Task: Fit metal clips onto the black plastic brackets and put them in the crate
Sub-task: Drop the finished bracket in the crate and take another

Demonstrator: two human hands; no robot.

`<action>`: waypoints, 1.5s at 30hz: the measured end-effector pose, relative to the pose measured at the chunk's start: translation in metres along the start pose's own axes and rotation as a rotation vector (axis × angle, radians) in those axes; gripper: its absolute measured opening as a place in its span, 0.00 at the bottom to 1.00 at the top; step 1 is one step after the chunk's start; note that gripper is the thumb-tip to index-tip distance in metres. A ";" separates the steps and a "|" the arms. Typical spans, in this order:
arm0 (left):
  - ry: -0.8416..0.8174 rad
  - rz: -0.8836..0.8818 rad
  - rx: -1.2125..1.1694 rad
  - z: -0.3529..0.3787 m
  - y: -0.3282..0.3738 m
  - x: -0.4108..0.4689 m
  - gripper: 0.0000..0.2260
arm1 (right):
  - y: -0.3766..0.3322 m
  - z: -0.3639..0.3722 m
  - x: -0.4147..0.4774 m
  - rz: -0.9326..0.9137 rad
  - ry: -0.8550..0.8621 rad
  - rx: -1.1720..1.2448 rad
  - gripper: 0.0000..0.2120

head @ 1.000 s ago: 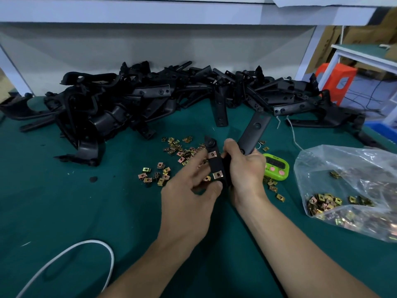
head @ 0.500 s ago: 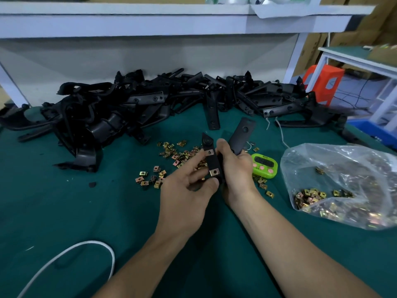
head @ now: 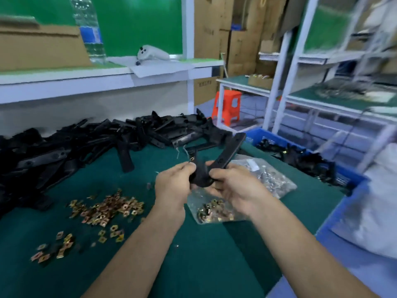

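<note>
Both hands hold one black V-shaped bracket above the green table. My left hand grips its short arm, which carries a brass clip near the tip. My right hand grips its base, with the long arm pointing up and right. Loose brass clips lie scattered on the table to the left. A clear bag of clips lies under my right hand. A heap of black brackets fills the back of the table. The blue crate with black parts stands at the right, beyond the table edge.
A second blue crate holding a pale bag sits at the near right. A white shelf with a water bottle, cardboard and a white controller runs across the back. An orange stool and white racks stand behind the table.
The view has swung up and to the right, bringing the blue crate into sight. Both hands have lifted the bracket and carried it to the right, over the bag of clips.
</note>
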State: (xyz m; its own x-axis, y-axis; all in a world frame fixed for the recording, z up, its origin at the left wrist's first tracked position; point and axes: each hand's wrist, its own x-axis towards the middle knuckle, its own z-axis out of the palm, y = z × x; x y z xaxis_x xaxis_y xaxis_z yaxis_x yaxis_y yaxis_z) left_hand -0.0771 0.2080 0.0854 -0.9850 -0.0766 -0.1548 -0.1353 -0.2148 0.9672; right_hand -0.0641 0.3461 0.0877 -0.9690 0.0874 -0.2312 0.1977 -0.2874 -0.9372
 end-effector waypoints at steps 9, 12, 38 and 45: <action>-0.527 -0.321 -0.037 0.200 0.028 0.019 0.12 | -0.105 -0.168 0.037 0.026 0.429 0.251 0.06; -0.620 -0.290 0.039 0.211 0.034 0.029 0.20 | -0.104 -0.194 0.061 0.201 0.545 -0.148 0.10; 0.355 0.224 1.138 -0.243 -0.037 0.031 0.16 | 0.054 0.145 0.112 -0.170 -0.257 -1.337 0.32; 0.277 0.215 1.185 -0.268 -0.047 0.019 0.20 | 0.083 0.196 0.161 -0.137 -0.175 -1.343 0.41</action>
State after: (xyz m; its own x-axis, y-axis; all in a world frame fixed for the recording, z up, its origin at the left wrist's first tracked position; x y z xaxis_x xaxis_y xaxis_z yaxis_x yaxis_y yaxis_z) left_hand -0.0610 -0.0448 -0.0168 -0.9628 -0.2360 0.1317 -0.1295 0.8307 0.5414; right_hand -0.2328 0.1496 0.0239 -0.9784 -0.1101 -0.1751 -0.0073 0.8644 -0.5027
